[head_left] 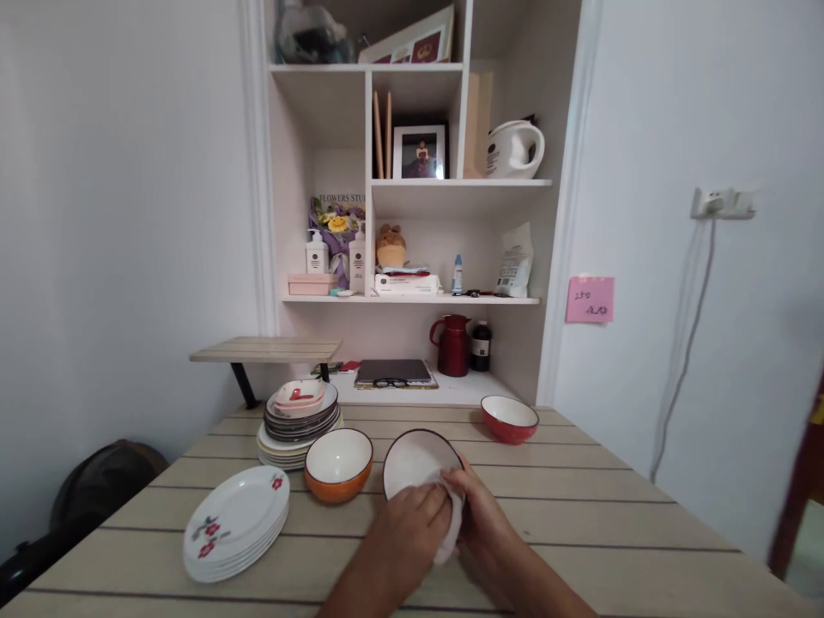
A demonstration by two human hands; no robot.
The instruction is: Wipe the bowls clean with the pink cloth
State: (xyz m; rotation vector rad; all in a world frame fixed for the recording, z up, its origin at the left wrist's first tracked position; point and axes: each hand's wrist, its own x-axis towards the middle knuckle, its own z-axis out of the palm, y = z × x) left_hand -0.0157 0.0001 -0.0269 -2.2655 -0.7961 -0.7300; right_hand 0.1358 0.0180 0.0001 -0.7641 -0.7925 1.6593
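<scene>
A white-lined bowl [412, 459] with a dark rim is held tilted above the front middle of the table, its inside facing me. My right hand [484, 511] grips its right edge, thumb near the rim. Fingers curled, my left hand [412, 519] presses a white cloth [452, 528] against the near inner side of the bowl. Part of the cloth is hidden under the fingers, and the bowl's outside is out of sight. Just left of it stands an orange bowl [339, 493], and a red bowl [508, 422] is farther back on the right.
Oval white plates with red flowers [238, 515] are stacked at the left. Behind them rises a pile of round plates [302, 429] topped by small square dishes [299, 393]. A raised wooden shelf [267, 349] overhangs the back left. A red jug [453, 346] and laptop [394, 371] sit behind the table [618, 532].
</scene>
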